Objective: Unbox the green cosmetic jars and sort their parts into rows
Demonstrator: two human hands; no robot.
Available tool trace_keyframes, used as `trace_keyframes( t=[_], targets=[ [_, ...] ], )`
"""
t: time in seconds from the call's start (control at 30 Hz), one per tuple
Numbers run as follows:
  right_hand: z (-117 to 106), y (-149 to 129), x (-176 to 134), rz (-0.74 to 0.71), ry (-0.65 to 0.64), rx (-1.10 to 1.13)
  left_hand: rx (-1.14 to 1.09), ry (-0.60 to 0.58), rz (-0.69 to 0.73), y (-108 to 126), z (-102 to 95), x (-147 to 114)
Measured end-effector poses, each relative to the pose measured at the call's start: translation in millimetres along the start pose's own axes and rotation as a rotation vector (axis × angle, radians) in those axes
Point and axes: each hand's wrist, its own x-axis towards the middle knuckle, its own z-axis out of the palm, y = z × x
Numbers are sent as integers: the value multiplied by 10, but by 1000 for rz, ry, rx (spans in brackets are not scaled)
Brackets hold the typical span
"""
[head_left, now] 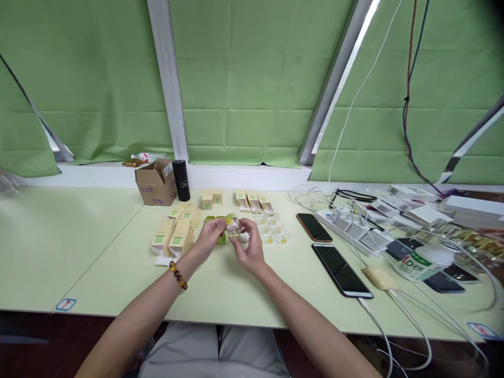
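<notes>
Above the middle of the table, my left hand (209,237) and my right hand (251,251) pinch a small clear plastic case (232,226) from its two sides. Something white and yellow-green shows through it, too small to name. Under my left fingers lies a green thing (221,239), partly hidden. A white round piece (244,238) sits beside my right fingers. To the right are several clear plastic shells (271,229) with yellow bits inside. Open cream-coloured cartons (181,236) lie left of my left hand, and more cartons (252,201) lie beyond.
A brown cardboard box (157,185) and a black cylinder (181,181) stand at the back. On the right are two phones (342,270) (314,227), a power strip (350,231), tangled white cables and a white-and-green bottle (427,261). Small cream boxes (211,198) stand behind my hands.
</notes>
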Motion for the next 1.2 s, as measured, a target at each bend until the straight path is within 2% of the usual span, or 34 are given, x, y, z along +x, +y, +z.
trace_keyframes(
  t=[0.07,0.17,0.4,0.5,0.6,0.8,0.9,1.03,1.13,1.2],
  targets=[
    [1,3,-5,-3,-21,2,-120,14,-40,-68,27,-42],
    [-17,-36,3,-31,-59,4,-268,-29,-116,-93,50,-111],
    [-72,-140,12,-85,-117,-25,-322,-165,-229,-114,32,-185],
    [-80,-157,23,-92,-132,-13,-344,-157,-201,-114,3,-197],
    [-68,-159,35,-52,-126,36,-324,-107,-94,-71,-31,-187],
    [-42,-136,46,43,-54,106,62,80,180,-67,-33,-183],
    [-38,-133,44,62,-50,114,303,94,278,-102,-15,-244],
    [-21,-145,31,79,-89,163,693,149,508,-135,-38,-314],
    [-9,-154,18,98,-114,187,869,133,668,-159,-75,-324],
    [-3,-151,10,114,-112,196,935,118,718,-175,-92,-321]
  ],
)
